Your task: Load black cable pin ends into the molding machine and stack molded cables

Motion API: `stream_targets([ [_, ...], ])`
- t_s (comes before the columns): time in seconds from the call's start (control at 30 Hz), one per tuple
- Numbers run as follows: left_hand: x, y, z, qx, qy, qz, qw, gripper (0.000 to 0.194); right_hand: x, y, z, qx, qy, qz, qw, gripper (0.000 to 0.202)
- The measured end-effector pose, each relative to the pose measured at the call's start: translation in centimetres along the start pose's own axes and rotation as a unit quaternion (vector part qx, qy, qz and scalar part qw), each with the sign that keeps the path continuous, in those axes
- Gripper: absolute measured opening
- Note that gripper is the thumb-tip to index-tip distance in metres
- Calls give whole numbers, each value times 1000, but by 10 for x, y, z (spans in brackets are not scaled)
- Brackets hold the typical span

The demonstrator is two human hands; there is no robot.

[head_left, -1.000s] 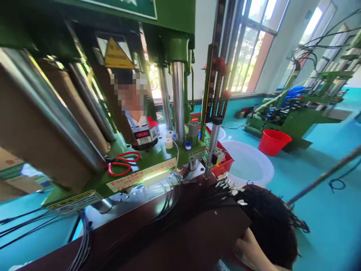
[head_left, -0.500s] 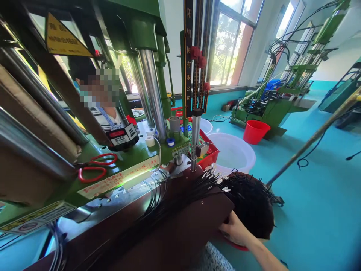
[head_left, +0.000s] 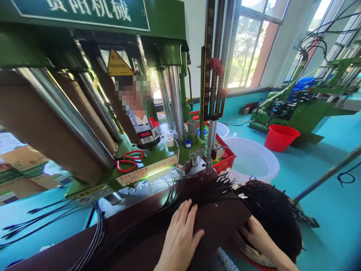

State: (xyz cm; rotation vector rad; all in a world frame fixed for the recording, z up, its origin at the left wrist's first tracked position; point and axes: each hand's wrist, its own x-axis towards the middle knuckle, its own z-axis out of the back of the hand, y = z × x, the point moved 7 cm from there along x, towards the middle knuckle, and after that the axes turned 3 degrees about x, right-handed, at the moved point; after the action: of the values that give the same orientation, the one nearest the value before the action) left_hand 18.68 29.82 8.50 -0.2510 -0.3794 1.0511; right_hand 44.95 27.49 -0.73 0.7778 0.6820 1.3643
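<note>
My left hand (head_left: 180, 235) lies over the brown work board (head_left: 222, 226), fingers stretched out and slightly spread, the tips at a long bundle of thin black cables (head_left: 158, 217). White connectors (head_left: 227, 178) show at the bundle's far right end. My right hand (head_left: 258, 235) is low beside the board's right edge, by the round tub (head_left: 261, 256) heaped with black cables (head_left: 267, 210). Its fingers are in shadow and partly hidden, so what they hold cannot be made out.
Behind the board stands a green press machine (head_left: 166, 41) with red-handled scissors (head_left: 131, 161) on its bed. A white basin (head_left: 251, 158), a red bucket (head_left: 282, 137) and a slanting pole (head_left: 327, 175) are to the right. Another person (head_left: 139, 116) is beyond the press.
My left hand has come into view over the black cable bundle. My right hand stays by the tub, its fingers now less visible. The view has turned left.
</note>
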Motion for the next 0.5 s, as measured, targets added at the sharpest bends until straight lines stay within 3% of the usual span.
stream_targets([
  [0.1,53,-5,-12,128,36,29,991,58,-7,6,10,-35,8,33,999,32],
  [0.17,71,-6,-15,162,69,39,984,46,-13,1,12,-56,23,43,997,34],
  [0.3,88,-4,-10,148,118,13,982,22,-27,-7,10,-80,40,21,996,42],
  [0.4,94,0,-7,123,159,-3,980,17,-38,8,15,-67,89,31,993,41],
  [0.47,95,0,-6,113,166,-19,979,13,-41,11,35,-33,103,22,994,32],
  [0.5,94,1,-6,107,164,-26,980,13,-40,3,54,-11,82,-2,997,30],
])
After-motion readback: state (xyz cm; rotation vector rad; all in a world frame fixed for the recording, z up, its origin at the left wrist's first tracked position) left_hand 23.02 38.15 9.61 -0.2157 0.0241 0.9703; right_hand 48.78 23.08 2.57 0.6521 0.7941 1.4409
